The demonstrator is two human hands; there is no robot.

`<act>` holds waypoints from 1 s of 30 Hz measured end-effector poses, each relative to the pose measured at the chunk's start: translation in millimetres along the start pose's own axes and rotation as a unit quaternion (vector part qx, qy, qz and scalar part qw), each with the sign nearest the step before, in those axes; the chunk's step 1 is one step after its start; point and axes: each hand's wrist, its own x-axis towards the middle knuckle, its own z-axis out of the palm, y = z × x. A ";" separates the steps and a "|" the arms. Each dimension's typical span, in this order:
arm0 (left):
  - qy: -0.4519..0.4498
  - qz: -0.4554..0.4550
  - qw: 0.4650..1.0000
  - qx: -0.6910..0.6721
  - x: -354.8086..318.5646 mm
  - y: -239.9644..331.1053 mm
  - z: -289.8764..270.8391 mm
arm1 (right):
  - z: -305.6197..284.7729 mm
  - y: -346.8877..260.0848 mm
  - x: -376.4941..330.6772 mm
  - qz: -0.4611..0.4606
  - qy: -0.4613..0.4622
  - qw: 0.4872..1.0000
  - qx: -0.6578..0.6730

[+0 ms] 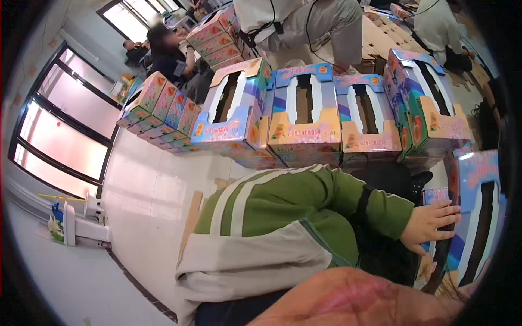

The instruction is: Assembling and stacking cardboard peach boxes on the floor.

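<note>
My left hand (432, 224) reaches to the right from a green sleeve with a dark band. Its fingers are spread and nearly straight, with the thumb lower down. The fingertips lie against the near edge of an upright colourful carton (472, 209), which has a long dark slot in its pale top. No object shows in this hand. Part of another printed carton (436, 194) is visible just behind the fingers. My right hand is out of the picture.
Several similar slotted cartons stand in a row ahead, one of them a blue and orange carton (304, 114). More cartons (163, 111) are stacked at the far left. A person in grey trousers (340, 35) is behind the row; others sit farther back. Flat cardboard (386, 41) lies beyond.
</note>
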 end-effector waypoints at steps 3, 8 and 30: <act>-0.010 -0.026 0.999 0.016 2.3 -30.6 34.6 | -50.4 -18.1 24.6 0.047 0.036 0.994 0.092; 0.026 -0.039 0.997 -0.058 8.3 -87.8 96.6 | -132.6 -52.5 48.1 0.096 0.085 0.962 0.242; -0.074 -0.407 0.879 -0.240 -68.1 -218.4 219.0 | -177.2 -39.7 70.2 0.087 0.113 0.982 0.126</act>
